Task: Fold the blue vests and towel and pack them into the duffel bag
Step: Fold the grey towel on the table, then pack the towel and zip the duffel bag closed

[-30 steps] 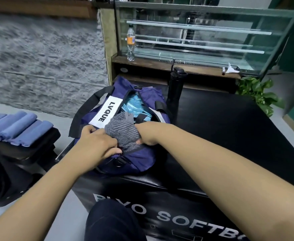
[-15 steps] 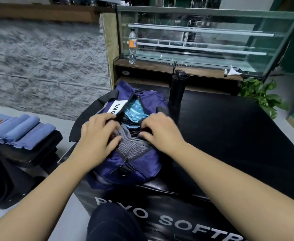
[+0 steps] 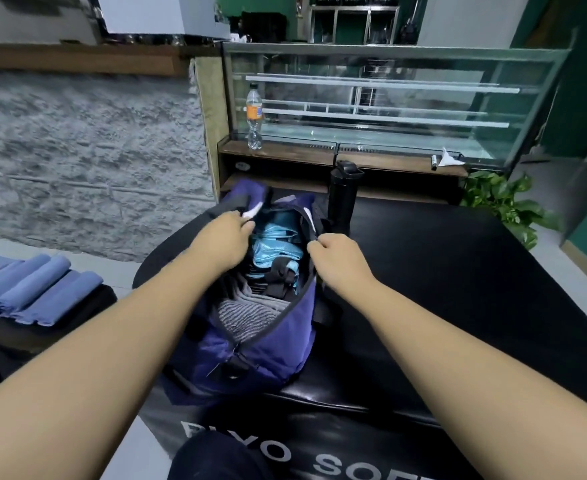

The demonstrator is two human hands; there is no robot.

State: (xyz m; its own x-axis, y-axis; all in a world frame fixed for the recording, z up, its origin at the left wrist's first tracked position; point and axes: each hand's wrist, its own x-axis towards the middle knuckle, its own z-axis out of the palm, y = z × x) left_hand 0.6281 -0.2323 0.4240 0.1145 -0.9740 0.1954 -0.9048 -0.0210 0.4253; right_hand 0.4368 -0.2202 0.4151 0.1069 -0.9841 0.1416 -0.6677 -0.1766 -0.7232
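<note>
Duffel bag: the purple-blue duffel bag (image 3: 261, 351) lies on the near left part of the black padded box (image 3: 441, 306), its long axis running away from the camera, its top opening spread wide.
Bag opening: dark edging runs along both lips; a black buckle and strap (image 3: 278, 282) lie across the middle of the opening.
Bag contents, near end: a grey striped towel (image 3: 247, 315), folded, sits inside just under the near lip.
Bag contents, far end: light blue folded vests (image 3: 273, 244) fill the space beyond the towel, partly under the strap.
Left hand: the left hand (image 3: 224, 242) is curled on the left lip of the opening, grasping the fabric by a white tag (image 3: 252, 212).
Right hand: the right hand (image 3: 337, 256) is clenched on the right lip, pinching its dark edge.
Beside the bag: a black flask (image 3: 344, 195) stands upright just beyond the bag's far right corner.
Left of the box: folded blue cloths (image 3: 39, 289) lie in a row on a dark surface, well apart from the bag.
Behind: a clear bottle with an orange label (image 3: 254, 116) stands on a wooden ledge by a glass display case (image 3: 389, 98); a green plant (image 3: 507, 206) sits to the right.
</note>
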